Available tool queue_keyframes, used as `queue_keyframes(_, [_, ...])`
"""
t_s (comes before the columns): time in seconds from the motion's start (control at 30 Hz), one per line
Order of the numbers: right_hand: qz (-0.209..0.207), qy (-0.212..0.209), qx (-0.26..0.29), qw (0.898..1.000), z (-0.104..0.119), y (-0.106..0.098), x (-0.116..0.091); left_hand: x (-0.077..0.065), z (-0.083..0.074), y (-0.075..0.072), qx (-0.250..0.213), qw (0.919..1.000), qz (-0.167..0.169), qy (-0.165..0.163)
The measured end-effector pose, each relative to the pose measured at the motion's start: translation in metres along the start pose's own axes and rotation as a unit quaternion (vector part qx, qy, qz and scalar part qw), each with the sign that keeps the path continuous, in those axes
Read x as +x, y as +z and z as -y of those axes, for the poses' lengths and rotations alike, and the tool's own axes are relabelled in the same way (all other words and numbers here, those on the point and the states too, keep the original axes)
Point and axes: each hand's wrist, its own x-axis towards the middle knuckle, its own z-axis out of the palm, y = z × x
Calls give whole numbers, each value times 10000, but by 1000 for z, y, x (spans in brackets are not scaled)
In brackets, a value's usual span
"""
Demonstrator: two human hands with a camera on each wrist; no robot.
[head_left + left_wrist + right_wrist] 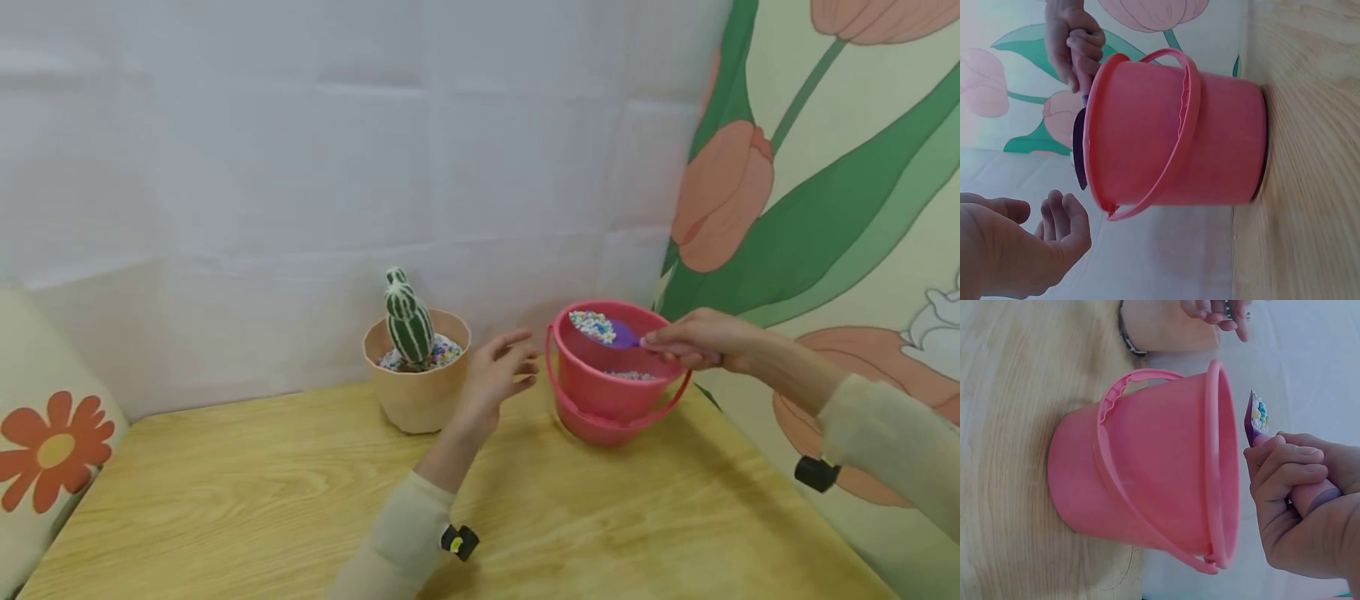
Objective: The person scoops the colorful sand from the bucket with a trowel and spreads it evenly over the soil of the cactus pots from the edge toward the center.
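Note:
My right hand (693, 337) grips the pink handle of a small purple shovel (624, 335) over the mouth of a pink bucket (600, 392). Heaped on the blade are small multicoloured pebbles (592, 327). More pebbles (630, 375) lie inside the bucket, whose handle hangs down at the front. Between bucket and pot, my left hand (498, 375) is raised with loosely bent fingers and holds nothing. Just left of it stands a tan pot (416, 400) with a striped green cactus (411, 329), leaning a little, and coloured pebbles around its base.
The wooden table (247, 492) carries both pot and bucket. Behind them hangs a creased white cloth (300, 167). A wall with painted tulips (723, 196) rises close on the right, and a flower-patterned panel (56, 450) stands at the left edge.

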Motion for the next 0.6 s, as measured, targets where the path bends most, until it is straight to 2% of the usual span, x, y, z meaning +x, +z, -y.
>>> queue_keyframes(0.13, [60,-57,-76,9999,4,1,5,-3,-3,-15,281,9993,-177,168])
queue_keyframes(0.3, [154,-127,-228,9995,9,4,10,-11,-11,-33,783,9954,-240,505])
queue_keyframes(0.5, [67,-158,-336,9993,13,6,13,-18,-24,-50,1173,9909,-307,578])
queue_keyframes(0.6, [47,-212,-436,9988,16,7,15,-22,-30,-59,1375,9872,-331,732])
